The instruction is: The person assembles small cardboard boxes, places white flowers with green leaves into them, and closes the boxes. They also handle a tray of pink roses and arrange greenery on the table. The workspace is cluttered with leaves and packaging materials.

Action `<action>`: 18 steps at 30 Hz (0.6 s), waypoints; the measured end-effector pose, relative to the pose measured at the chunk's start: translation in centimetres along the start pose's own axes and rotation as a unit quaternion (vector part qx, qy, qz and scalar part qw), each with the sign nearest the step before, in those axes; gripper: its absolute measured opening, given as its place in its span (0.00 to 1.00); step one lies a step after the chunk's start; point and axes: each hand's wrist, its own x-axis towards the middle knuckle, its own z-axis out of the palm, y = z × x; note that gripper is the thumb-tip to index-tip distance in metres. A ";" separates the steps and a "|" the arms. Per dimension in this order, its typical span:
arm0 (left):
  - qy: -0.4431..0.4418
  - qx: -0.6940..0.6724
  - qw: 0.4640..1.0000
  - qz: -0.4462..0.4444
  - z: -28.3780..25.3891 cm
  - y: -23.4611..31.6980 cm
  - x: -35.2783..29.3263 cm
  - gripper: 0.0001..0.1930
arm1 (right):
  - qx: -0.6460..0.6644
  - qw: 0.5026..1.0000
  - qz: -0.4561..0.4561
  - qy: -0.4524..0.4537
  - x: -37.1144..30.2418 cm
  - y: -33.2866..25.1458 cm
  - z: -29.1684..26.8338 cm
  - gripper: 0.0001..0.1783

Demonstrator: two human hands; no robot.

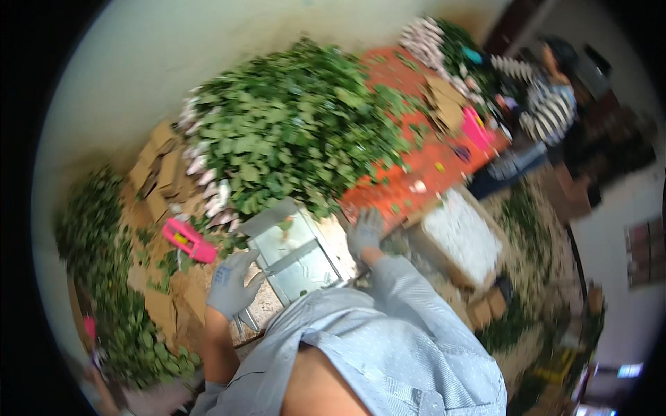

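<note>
Stems in the leafy heap (298, 125) at upper centre are light, soft and easily bruised, so take them low on the stalks, since your gloved left hand (232, 283) and right hand (365, 232) hover spread, empty, beside the metal frame (298, 253) on the worktop (409, 173).

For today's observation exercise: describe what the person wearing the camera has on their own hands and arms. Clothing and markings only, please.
Both hands wear grey knit work gloves. The left hand glove has a small blue printed mark on its back, and that forearm is bare below the glove. The right hand glove meets a long, light blue finely patterned shirt sleeve that covers the whole arm.
</note>
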 end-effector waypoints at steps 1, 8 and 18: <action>0.024 0.007 0.998 0.055 1.2 0.5 0.6 0.23 | -0.009 1.000 -0.009 0.007 0.1 0.7 0.0 0.46; -0.014 -0.026 0.987 0.157 3.8 5.7 2.5 0.22 | -0.033 0.999 -0.005 0.005 0.0 1.4 0.0 0.45; -0.072 -0.064 0.994 0.057 8.1 11.6 1.4 0.20 | 0.079 0.985 -0.154 0.012 -0.9 5.9 -2.4 0.38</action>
